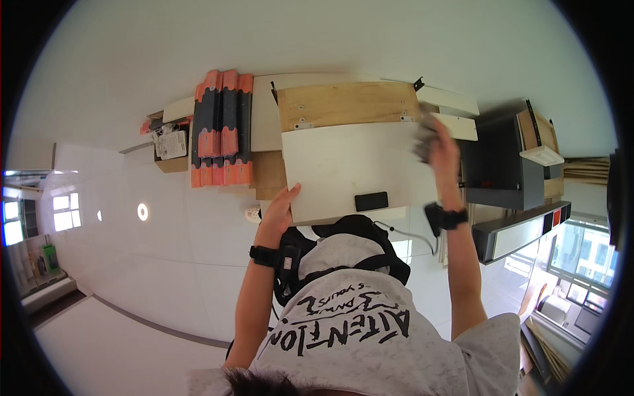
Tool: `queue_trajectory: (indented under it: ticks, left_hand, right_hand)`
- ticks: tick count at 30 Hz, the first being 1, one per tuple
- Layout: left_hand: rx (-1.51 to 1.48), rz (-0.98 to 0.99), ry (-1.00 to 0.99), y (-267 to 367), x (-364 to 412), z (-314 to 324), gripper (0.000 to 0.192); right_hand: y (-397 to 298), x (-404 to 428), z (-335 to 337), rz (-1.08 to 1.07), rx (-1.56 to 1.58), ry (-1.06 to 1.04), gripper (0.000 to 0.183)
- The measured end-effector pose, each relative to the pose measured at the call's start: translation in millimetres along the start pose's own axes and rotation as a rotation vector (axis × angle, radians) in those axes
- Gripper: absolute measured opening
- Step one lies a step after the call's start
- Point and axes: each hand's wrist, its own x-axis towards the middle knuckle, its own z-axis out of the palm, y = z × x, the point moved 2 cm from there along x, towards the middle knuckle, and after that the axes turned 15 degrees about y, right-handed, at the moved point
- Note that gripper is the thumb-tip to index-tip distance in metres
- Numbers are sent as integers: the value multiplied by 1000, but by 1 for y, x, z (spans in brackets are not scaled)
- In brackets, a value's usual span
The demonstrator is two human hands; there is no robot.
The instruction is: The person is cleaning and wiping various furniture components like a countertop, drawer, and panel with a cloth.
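Note:
In front of me is a white panel (346, 163), with a bare wooden board (346, 103) along its far edge. Small metal brackets show where the two meet. My left hand (281, 210) grips the panel's near left edge, thumb on top. A crumpled grey cloth (425, 141) is in my right hand (445, 153), over the panel's right edge; both are blurred. Near the front edge of the panel lies a flat black rectangular object (371, 201), perhaps a phone.
Stacked orange-and-black long boxes (220, 133) stand left of the panel, beside an open carton (173, 161). Dark grey cabinet parts (495, 163) are to the right. A grey cable (416, 235) runs near my right forearm. White tiles (173, 222) cover the floor.

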Motion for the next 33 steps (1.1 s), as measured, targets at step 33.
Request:
queue_trajectory:
  ticks: [33]
  left_hand:
    - [18, -32, 23, 4, -1, 1, 34]
  right_hand:
    - [33, -38, 32, -796, -1068, -425, 50]
